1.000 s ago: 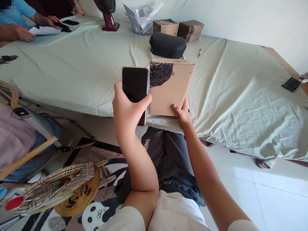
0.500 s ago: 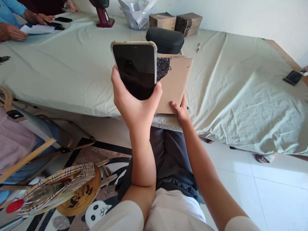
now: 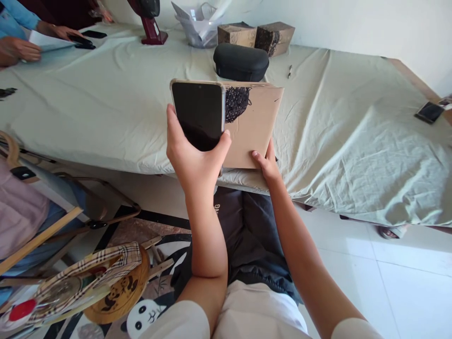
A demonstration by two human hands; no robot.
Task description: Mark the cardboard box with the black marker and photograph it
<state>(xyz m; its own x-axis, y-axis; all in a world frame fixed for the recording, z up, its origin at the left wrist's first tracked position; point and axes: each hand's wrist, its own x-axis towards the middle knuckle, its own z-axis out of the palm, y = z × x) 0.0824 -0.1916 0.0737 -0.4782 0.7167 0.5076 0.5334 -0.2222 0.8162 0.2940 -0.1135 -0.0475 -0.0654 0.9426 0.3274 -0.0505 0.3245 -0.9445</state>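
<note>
My left hand [image 3: 197, 157] is closed around a smartphone [image 3: 198, 113] in a clear case, its dark screen towards me. Thumb and fingers press on the phone's two long sides. My right hand [image 3: 266, 162] grips the lower right edge of a brown cardboard box [image 3: 252, 127], thumb on the near face. Black scribble covers the upper left of that face, and the phone hides the box's left part. Just behind the box lies a black hard case [image 3: 241, 62].
Two small cardboard boxes [image 3: 275, 37], a plastic basket [image 3: 199, 28] with papers and a dark red stand [image 3: 151, 30] are at the wall. Another person's hands [image 3: 21, 49] hold paper at far left. A panda-patterned stool [image 3: 118, 292] and a checked bag [image 3: 88, 278] are below left.
My left hand has lowered the phone and moved it slightly left. The box and my right hand stay nearly still. The other person's paper has lifted and tilted.
</note>
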